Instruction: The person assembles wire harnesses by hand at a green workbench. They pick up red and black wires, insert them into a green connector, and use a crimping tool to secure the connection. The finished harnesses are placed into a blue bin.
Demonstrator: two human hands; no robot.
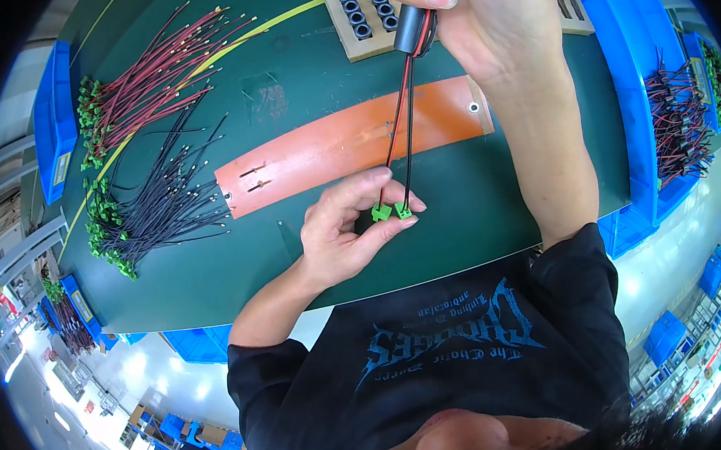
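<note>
Head view looks down on a green table (476,208) where both hands work one pair of wires. The left hand (340,235) has its grip pinched narrow, thumb and fingertips closed on two small green connectors (391,212) just above the table's near half. From these a red wire and a black wire (400,126) run up side by side, crossing over an orange mat (322,148), to the right hand (480,16). Its grip is closed around a black ferrite ring (409,29) through which the wires pass, held near the top edge. Just behind it lies a wooden tray (356,45) holding more black rings. Far left lie a bundle of red wires (150,81) and a bundle of black wires (163,209), both with green ends.
</note>
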